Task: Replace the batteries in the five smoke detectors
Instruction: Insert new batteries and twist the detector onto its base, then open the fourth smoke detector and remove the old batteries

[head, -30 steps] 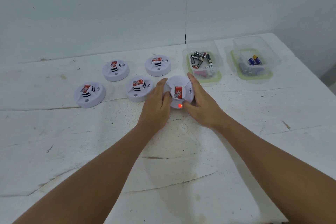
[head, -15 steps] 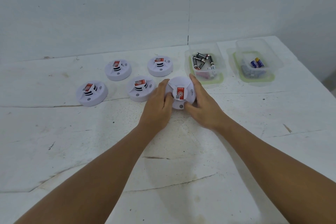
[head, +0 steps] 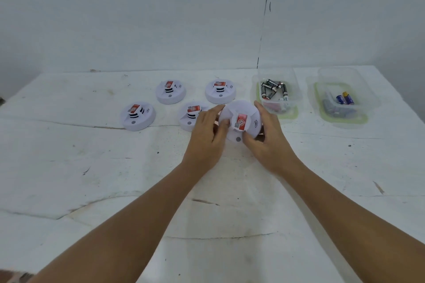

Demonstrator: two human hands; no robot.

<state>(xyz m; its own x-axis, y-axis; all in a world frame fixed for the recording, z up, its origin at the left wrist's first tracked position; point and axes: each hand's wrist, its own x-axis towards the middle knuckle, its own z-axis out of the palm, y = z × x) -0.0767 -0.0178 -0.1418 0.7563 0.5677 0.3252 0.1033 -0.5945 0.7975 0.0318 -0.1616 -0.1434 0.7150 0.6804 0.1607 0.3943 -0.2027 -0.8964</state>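
Looking from left to right, I see four round white smoke alarms sitting on the white table (head: 69,167). The far left alarm (head: 138,116) is near the table's middle, the back left alarm (head: 170,92) is behind it, the middle alarm (head: 192,116) is just beside my left hand (head: 207,138), and the back right alarm (head: 220,91) is near the boxes. Each is smooth plastic, like a flat cake, with a red sticker on top.

My left hand and right hand (head: 266,138) curl around the fifth alarm (head: 240,123), one on each side, with thumbs pressing its near edge. It looks tipped up a little toward me. I think this is the step of twisting it open or shut. I cannot tell which, and I cannot tell if new batteries are inside. Next I would need a firm twist, holding both sides tight so it does not slip.

Farther right is a clear box of black batteries (head: 274,91) with a green rim. The last clear box (head: 340,101) holds grey and blue batteries. The table looks rough, scratched and cracked.
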